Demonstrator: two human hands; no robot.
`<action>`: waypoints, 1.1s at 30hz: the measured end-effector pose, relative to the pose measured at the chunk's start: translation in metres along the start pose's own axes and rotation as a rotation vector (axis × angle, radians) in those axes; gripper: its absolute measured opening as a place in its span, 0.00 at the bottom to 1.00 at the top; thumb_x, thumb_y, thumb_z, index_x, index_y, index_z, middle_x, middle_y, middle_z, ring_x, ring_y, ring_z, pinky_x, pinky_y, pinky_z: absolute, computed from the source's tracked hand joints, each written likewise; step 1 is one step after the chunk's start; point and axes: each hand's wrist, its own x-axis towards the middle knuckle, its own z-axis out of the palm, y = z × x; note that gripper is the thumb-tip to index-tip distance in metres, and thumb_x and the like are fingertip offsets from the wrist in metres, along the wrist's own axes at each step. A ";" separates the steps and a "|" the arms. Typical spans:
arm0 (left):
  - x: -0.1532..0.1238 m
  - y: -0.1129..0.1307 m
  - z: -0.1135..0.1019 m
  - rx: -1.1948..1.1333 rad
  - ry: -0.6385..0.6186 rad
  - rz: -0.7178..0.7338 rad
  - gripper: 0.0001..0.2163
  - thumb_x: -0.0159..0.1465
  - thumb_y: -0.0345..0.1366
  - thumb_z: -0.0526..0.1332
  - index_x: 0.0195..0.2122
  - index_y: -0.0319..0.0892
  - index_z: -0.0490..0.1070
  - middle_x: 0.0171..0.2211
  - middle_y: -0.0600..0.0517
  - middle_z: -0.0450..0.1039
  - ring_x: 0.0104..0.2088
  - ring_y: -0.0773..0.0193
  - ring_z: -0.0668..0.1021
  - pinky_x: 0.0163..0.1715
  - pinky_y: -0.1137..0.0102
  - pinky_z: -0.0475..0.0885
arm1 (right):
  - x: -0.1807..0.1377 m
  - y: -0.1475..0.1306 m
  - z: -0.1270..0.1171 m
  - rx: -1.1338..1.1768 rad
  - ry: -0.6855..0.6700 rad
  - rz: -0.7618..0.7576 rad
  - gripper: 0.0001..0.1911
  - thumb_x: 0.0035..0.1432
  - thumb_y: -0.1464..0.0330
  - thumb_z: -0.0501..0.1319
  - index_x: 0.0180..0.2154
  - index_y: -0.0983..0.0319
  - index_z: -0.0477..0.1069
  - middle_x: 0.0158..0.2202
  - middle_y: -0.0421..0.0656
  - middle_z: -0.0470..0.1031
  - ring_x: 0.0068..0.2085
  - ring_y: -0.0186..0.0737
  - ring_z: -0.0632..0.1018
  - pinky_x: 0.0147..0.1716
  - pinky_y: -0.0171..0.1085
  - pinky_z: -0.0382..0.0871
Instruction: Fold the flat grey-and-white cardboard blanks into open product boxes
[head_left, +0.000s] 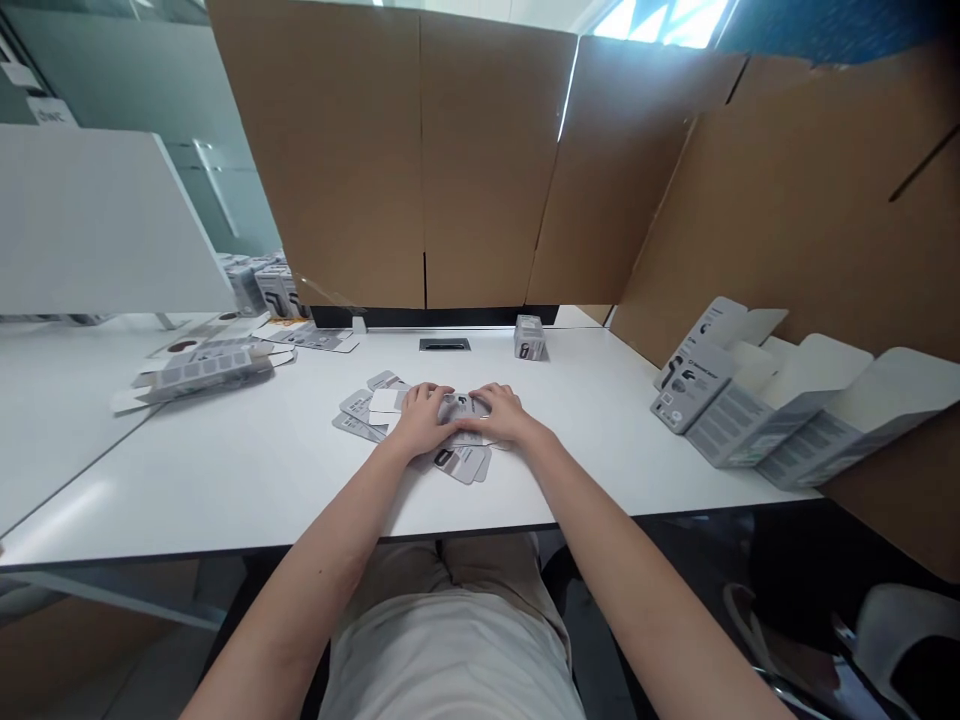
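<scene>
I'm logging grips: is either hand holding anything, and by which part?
The left hand and right hand lie on a flat carton on the table, one on each half. Whether they grip it cannot be told.

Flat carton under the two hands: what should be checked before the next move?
1. Left hand and right hand both rest on the flat carton: ok.
2. Fingers pinching a flap or just pressing: cannot tell.
3. Flat carton lies wholly on the white table, nothing overhanging: ok.
4. Single sheet under the hands: cannot tell, grey panels overlap.
5. Small box stands apart, behind the hands: ok.
6. Open cartons at right are clear of both arms: ok.
</scene>
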 end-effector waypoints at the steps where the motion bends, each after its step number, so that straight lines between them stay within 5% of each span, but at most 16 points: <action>1: 0.001 -0.001 0.000 0.014 0.007 -0.016 0.31 0.73 0.53 0.72 0.73 0.48 0.74 0.70 0.36 0.72 0.75 0.33 0.69 0.77 0.41 0.65 | -0.001 0.003 0.006 -0.005 0.012 -0.008 0.45 0.60 0.40 0.82 0.71 0.52 0.81 0.72 0.54 0.77 0.76 0.67 0.71 0.79 0.62 0.64; 8: 0.001 0.005 -0.002 0.076 0.014 -0.125 0.31 0.72 0.55 0.72 0.73 0.51 0.74 0.71 0.36 0.74 0.77 0.32 0.68 0.79 0.39 0.59 | -0.014 0.025 0.010 0.006 0.022 -0.009 0.58 0.55 0.40 0.84 0.78 0.55 0.73 0.78 0.55 0.71 0.80 0.66 0.67 0.81 0.60 0.61; 15: 0.003 -0.006 -0.012 0.047 0.163 -0.365 0.41 0.62 0.64 0.77 0.71 0.51 0.72 0.78 0.28 0.67 0.82 0.17 0.59 0.78 0.20 0.44 | -0.019 0.024 0.009 0.018 0.044 0.045 0.62 0.53 0.37 0.84 0.80 0.54 0.70 0.81 0.56 0.69 0.82 0.69 0.66 0.82 0.63 0.59; 20: 0.004 -0.022 -0.024 -0.007 0.234 -0.492 0.38 0.64 0.55 0.76 0.73 0.52 0.69 0.74 0.28 0.70 0.76 0.19 0.71 0.78 0.22 0.47 | -0.020 0.025 0.008 0.044 0.069 0.043 0.62 0.52 0.38 0.85 0.79 0.55 0.71 0.79 0.57 0.70 0.81 0.71 0.66 0.81 0.63 0.61; 33: 0.009 -0.042 -0.038 -0.225 0.371 -0.592 0.27 0.73 0.38 0.62 0.74 0.53 0.66 0.69 0.37 0.77 0.70 0.34 0.81 0.75 0.37 0.67 | -0.019 0.027 0.006 0.080 0.054 0.042 0.60 0.51 0.38 0.85 0.77 0.55 0.75 0.76 0.57 0.71 0.79 0.73 0.66 0.79 0.63 0.65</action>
